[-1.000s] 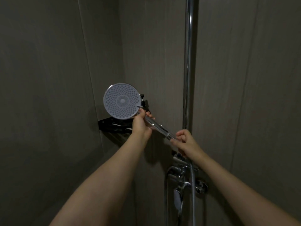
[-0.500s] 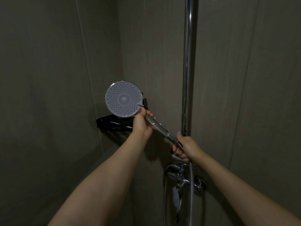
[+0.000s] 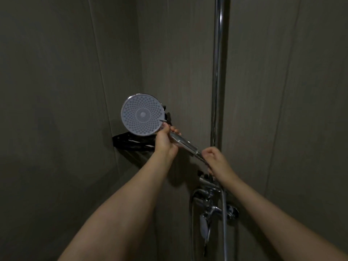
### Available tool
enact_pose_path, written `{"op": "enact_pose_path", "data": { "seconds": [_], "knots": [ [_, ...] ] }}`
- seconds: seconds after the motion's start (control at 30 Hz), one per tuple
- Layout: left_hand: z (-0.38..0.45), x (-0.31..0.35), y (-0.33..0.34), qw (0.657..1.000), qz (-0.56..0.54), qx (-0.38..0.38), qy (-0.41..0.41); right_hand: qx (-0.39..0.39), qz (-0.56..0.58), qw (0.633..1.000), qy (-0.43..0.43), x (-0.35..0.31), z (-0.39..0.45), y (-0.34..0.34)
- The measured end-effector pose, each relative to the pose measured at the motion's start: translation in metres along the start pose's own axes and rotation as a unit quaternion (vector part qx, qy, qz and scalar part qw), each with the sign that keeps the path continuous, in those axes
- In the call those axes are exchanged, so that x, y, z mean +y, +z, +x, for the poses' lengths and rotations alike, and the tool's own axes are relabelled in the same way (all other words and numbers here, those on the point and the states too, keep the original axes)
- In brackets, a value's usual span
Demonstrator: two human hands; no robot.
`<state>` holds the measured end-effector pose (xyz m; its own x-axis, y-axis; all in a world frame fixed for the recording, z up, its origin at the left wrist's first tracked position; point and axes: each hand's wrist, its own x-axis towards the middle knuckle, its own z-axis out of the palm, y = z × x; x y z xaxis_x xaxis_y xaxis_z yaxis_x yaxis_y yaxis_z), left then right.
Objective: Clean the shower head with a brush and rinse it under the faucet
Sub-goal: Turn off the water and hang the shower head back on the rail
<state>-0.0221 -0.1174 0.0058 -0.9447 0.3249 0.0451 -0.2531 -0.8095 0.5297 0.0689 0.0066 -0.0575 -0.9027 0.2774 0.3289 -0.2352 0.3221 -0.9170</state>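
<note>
A round shower head (image 3: 142, 114) with a grey dotted face points toward me, held up in the corner of the shower. My left hand (image 3: 166, 143) grips the top of its chrome handle (image 3: 183, 142), just under the face. My right hand (image 3: 216, 161) pinches the lower end of the handle, where the hose joins. A chrome faucet (image 3: 211, 208) with a lever sits on the wall below my right hand. No brush is in view.
A black corner shelf (image 3: 131, 143) hangs behind the shower head. A chrome riser pipe (image 3: 217, 72) runs up the wall on the right. The metal hose (image 3: 224, 223) drops from the handle past the faucet. Dark tiled walls close in on all sides.
The shower head has stayed nearly in place with my left hand. My right hand has shifted slightly along the handle's lower end by the hose joint.
</note>
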Motion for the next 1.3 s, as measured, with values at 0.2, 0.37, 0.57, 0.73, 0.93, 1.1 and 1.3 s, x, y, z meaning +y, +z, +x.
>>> {"op": "enact_pose_path", "data": {
  "seconds": [0.2, 0.37, 0.57, 0.73, 0.93, 1.1, 1.3],
  "knots": [
    [0.001, 0.002, -0.003, 1.000, -0.010, 0.003, -0.003, 0.033, -0.070, 0.997, -0.025, -0.002, -0.002, 0.001],
    [-0.004, 0.001, -0.005, 1.000, -0.004, 0.004, 0.003, -0.016, -0.007, 1.000, -0.002, -0.003, -0.004, -0.001],
    [-0.004, 0.002, -0.008, 1.000, -0.003, 0.009, 0.008, 0.023, -0.093, 0.995, -0.008, -0.001, -0.001, 0.002],
    [-0.002, 0.002, -0.012, 1.000, 0.007, 0.014, 0.008, -0.036, -0.066, 0.996, 0.050, -0.007, -0.003, 0.000],
    [-0.004, -0.002, -0.010, 1.000, 0.019, -0.007, -0.007, -0.026, 0.026, 0.987, 0.158, -0.004, 0.002, 0.002],
    [0.002, -0.008, -0.006, 0.999, 0.036, 0.020, 0.008, -0.021, -0.258, 0.966, -0.007, -0.004, -0.005, 0.005],
    [0.000, -0.017, -0.008, 0.999, 0.031, 0.036, -0.008, 0.009, -0.350, 0.936, 0.033, -0.004, 0.005, 0.006]
  ]
}}
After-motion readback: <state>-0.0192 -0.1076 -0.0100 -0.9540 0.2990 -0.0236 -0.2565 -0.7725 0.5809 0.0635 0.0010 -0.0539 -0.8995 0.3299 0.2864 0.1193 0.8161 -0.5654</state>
